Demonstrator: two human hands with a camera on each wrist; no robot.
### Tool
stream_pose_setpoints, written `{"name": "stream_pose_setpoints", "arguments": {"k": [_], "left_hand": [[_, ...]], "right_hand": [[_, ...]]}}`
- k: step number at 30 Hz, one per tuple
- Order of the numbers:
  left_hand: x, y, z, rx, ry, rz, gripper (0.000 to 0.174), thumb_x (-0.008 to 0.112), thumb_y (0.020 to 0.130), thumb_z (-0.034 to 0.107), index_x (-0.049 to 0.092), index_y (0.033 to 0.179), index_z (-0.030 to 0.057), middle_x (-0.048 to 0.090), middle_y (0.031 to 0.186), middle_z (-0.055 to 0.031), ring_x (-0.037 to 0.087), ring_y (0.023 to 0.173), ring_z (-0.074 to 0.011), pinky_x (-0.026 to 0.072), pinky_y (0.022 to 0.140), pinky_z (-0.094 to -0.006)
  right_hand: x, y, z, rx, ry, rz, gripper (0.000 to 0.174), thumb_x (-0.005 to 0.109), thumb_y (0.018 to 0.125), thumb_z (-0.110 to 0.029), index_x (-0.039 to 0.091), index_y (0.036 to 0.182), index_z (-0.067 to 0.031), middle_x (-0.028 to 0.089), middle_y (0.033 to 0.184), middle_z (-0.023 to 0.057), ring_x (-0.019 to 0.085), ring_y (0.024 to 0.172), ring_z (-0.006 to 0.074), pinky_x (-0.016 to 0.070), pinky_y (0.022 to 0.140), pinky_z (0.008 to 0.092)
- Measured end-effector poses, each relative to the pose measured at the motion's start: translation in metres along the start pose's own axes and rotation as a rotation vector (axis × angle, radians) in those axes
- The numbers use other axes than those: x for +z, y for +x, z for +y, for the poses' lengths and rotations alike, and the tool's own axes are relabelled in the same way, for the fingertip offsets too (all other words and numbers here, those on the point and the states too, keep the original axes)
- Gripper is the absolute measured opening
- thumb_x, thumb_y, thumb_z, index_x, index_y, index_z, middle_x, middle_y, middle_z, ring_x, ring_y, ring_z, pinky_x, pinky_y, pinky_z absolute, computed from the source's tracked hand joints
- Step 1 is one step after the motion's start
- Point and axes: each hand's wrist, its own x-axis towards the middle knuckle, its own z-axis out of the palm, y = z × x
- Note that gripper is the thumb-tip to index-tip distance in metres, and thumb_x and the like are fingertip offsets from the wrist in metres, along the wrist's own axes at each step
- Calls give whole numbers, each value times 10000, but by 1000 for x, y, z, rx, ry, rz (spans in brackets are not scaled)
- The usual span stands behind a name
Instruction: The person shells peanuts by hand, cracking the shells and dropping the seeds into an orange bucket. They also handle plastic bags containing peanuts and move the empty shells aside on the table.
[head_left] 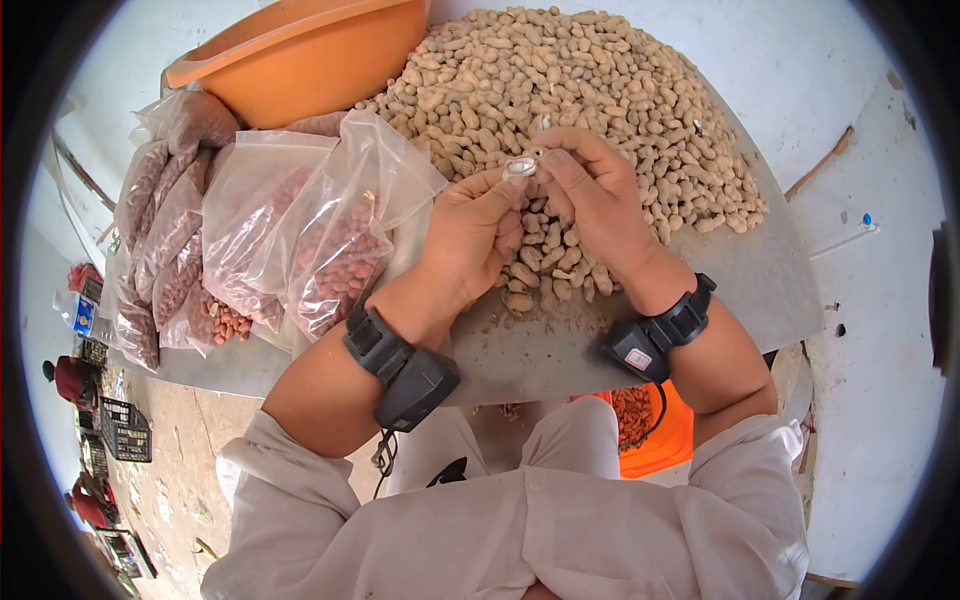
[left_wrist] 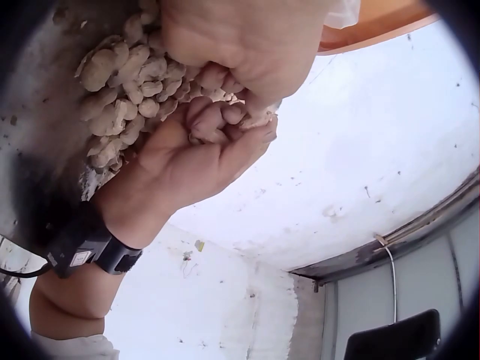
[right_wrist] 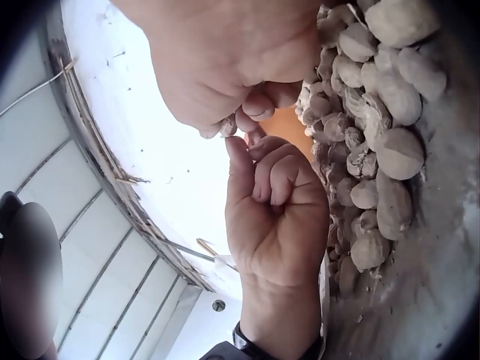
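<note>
Over the near side of the peanut heap, both hands meet at a cracked peanut shell. My left hand [head_left: 465,235] pinches the peanut shell [head_left: 520,167] between thumb and forefinger, its pale hollow inside facing up. Close beside it, my right hand [head_left: 600,195] has thumb and forefinger brought together on a small bit of shell [right_wrist: 228,126], its other fingers curled toward the palm. Unshelled peanuts [head_left: 560,70] lie heaped behind and beneath the hands. In the left wrist view, the fingertips partly cover the pale shell [left_wrist: 259,118].
An orange basin [head_left: 300,60] leans at the back left of the grey table [head_left: 740,290]. Clear plastic bags [head_left: 340,250] of reddish kernels lie left of the hands. Below the table edge, an orange container [head_left: 665,440] holds reddish bits. Black crates [head_left: 125,430] stand on the floor at left.
</note>
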Motion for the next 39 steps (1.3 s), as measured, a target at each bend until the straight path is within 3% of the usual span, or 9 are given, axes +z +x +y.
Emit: {"name": "stream_pose_setpoints", "arguments": {"k": [4,6,10,12,18,28,34,39], "left_hand": [[5,-2,-1,24,21,-12,125,605,860,79,629,957,4,516,663,24,377,482,-38,293,418,-186],[5,-1,-3,99,67,28,144,611,860,92,632,965,-3,515,653,19,379,485,-42,300,424,-188],[8,-4,2,151,78,3,90,606,864,99,602,870,9,482,634,26,360,489,-47,294,438,-194],[8,-5,3,152,100,-10,121,596,868,93,551,771,37,447,635,40,316,491,-38,251,444,-191],[7,-7,13,85,46,-80,120,566,862,66,527,751,42,437,622,23,317,484,-40,246,437,-191],[10,-10,14,47,8,-7,111,518,819,11,481,726,62,426,629,23,317,471,-39,235,412,-191],[9,-8,12,18,-47,-20,92,544,816,11,507,745,55,449,618,15,359,467,-57,283,410,-191],[9,-5,5,0,-46,0,90,555,804,1,510,746,52,449,617,16,355,465,-47,271,408,-200]], "right_hand": [[0,0,-2,13,-177,37,239,498,914,-129,580,1097,2,601,802,34,527,660,78,447,614,224],[4,-1,0,-76,-378,54,243,500,910,-130,588,1087,11,627,836,82,570,696,127,466,655,250],[11,-3,-1,-166,-460,63,237,512,898,-130,599,1057,25,643,921,159,624,798,217,480,733,288],[11,-4,-4,-184,-447,48,230,515,896,-128,606,1047,19,642,920,155,623,809,223,480,733,287],[9,-3,-6,-328,-503,0,217,522,882,-113,618,1044,-4,637,900,144,616,820,232,478,734,296],[9,-2,0,-501,-768,-61,208,509,842,-68,603,1027,-52,590,792,125,571,747,315,453,636,387],[19,-5,7,-456,-730,45,161,467,879,-82,567,998,-43,585,752,159,591,673,322,456,575,380],[16,-3,9,-260,-625,116,179,431,917,-121,561,964,-7,583,712,167,598,637,301,455,561,360]]}}
